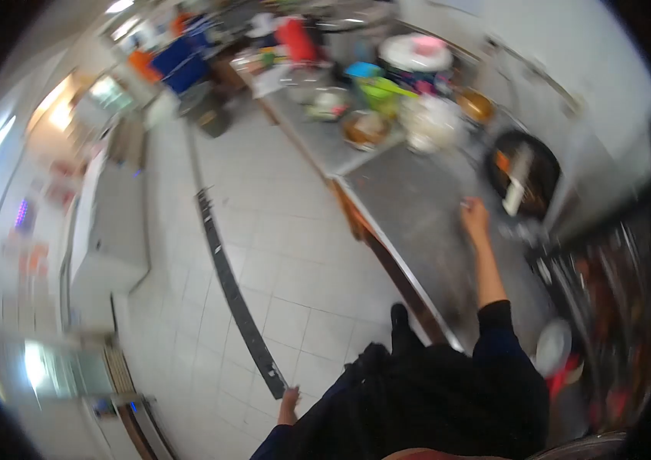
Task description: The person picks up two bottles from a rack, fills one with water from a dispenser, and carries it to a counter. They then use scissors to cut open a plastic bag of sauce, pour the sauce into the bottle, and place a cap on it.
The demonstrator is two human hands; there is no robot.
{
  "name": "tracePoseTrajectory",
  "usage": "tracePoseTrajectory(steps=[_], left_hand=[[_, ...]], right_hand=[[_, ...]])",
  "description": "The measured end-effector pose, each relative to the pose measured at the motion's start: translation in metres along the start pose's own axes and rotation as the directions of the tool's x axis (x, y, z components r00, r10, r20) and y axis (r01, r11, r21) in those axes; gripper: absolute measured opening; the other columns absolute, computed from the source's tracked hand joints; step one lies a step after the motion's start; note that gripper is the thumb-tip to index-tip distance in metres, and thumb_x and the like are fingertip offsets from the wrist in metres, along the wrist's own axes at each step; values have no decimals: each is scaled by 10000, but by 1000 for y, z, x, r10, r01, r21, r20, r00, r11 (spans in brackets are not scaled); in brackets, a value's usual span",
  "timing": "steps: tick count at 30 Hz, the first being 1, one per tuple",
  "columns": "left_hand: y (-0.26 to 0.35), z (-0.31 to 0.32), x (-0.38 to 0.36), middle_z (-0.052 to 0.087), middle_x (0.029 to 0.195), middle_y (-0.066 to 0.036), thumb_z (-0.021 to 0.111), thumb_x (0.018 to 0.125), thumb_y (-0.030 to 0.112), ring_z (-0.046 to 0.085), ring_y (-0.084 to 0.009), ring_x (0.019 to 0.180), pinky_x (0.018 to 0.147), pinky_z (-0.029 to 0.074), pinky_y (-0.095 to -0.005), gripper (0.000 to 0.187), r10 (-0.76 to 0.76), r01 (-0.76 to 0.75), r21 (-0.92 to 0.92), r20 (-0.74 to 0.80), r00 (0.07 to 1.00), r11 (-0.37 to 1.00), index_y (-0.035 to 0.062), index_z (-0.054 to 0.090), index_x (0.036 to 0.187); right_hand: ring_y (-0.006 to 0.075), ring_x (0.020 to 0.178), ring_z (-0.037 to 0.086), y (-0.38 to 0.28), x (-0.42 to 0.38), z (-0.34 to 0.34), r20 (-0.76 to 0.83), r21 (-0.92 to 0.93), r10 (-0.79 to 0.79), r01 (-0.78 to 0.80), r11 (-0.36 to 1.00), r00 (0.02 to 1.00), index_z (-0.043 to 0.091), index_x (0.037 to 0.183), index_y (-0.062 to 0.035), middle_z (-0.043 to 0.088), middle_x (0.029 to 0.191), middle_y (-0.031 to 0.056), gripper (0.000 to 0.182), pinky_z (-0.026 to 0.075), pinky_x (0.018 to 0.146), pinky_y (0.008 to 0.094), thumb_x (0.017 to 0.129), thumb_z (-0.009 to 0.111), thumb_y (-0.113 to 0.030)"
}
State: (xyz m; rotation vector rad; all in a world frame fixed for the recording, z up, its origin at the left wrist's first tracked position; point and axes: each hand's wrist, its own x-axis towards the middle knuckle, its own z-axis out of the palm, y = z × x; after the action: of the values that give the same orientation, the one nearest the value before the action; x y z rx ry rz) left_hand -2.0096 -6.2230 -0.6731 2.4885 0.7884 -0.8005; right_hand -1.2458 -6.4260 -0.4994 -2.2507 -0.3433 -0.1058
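Note:
My right hand [475,218] is over the steel counter [417,192], its fingers curled in. A small pale spot shows at the fingertips, too blurred to name. To the right of this hand is a round black pan [544,165], in which lie a white-handled tool [515,195] and something orange. My left hand [288,403] hangs low at my side above the tiled floor, its fingers drawn together. A thin light sliver shows at its top, but what it is cannot be made out.
Farther along the counter are a clear plastic bag [429,123], a green container [379,96], a brown bowl [365,130] and a large pot [416,61]. A dark drain strip [233,287] crosses the floor. Bins [206,115] stand at the far end, a white cabinet [110,245] at left.

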Motion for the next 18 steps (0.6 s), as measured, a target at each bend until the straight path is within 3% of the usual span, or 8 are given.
tracePoseTrajectory(steps=[1, 3, 4, 6, 7, 9, 13, 18], left_hand=[[-11, -4, 36, 626, 859, -187, 552, 840, 223, 603, -357, 823, 676, 486, -448, 365, 129, -124, 109, -41, 991, 986, 39, 538, 1155], [31, -33, 116, 635, 917, -206, 505, 919, 274, 610, -328, 859, 764, 482, -418, 322, -194, 106, -424, -168, 967, 899, -5, 593, 1053], [109, -104, 109, 637, 1014, -187, 479, 949, 352, 608, -273, 953, 835, 470, -364, 425, -205, 97, -673, -82, 975, 733, -43, 606, 1038], [183, -135, 133, 599, 1134, -139, 480, 952, 425, 576, -237, 1055, 899, 455, -347, 529, 125, -90, -889, -38, 991, 450, -41, 526, 1197], [235, -159, 113, 577, 1177, -135, 477, 954, 437, 569, -243, 1074, 919, 453, -360, 559, 296, -128, -945, -35, 954, 301, -33, 484, 1256], [310, -168, 80, 547, 1218, -140, 474, 955, 443, 556, -248, 1098, 942, 449, -386, 574, 536, 20, -974, 141, 833, 226, -14, 431, 1299], [396, -134, -2, 507, 1246, -137, 464, 963, 425, 521, -255, 1151, 983, 429, -396, 558, 768, 245, -914, 405, 497, 323, 8, 391, 1327], [465, -63, -115, 509, 1237, -130, 516, 963, 251, 531, -238, 1137, 993, 435, -392, 401, 764, 159, -803, 595, 248, 574, 26, 426, 1283]], right_hand=[[167, 755, 627, -3, -34, -13, 250, 320, 278, -350, 880, 928, 588, 1105, -46, 658, 838, 81, 290, 503, 651, 305, 817, 597, -71], [169, 696, 632, -52, -135, -64, 320, 665, 241, -398, 632, 916, 629, 1030, -26, 658, 870, 78, 210, 520, 616, 291, 829, 590, -76], [166, 762, 635, -23, -177, -56, 286, 587, 148, -295, 754, 947, 642, 991, -23, 648, 960, 78, 178, 517, 693, 297, 827, 616, -85], [139, 817, 624, -54, -275, -93, 164, 672, 30, -134, 728, 986, 641, 1004, -35, 653, 983, 75, 191, 480, 765, 293, 830, 650, -113], [132, 805, 623, -50, -319, -99, 257, 730, 96, -258, 632, 962, 628, 1037, -44, 658, 930, 65, 217, 480, 757, 290, 833, 648, -116], [111, 789, 610, -44, -399, -116, 280, 751, 181, -332, 570, 943, 592, 1087, -33, 648, 848, 35, 258, 474, 730, 266, 836, 639, -74], [85, 784, 592, -40, -521, -167, 74, 668, 285, -259, 698, 956, 568, 1087, -13, 628, 815, 14, 225, 476, 724, 254, 866, 606, -37], [106, 846, 606, -41, -656, -269, -87, 584, 477, -343, 736, 874, 552, 1108, -37, 645, 873, 33, 258, 486, 797, 279, 865, 637, -57]])
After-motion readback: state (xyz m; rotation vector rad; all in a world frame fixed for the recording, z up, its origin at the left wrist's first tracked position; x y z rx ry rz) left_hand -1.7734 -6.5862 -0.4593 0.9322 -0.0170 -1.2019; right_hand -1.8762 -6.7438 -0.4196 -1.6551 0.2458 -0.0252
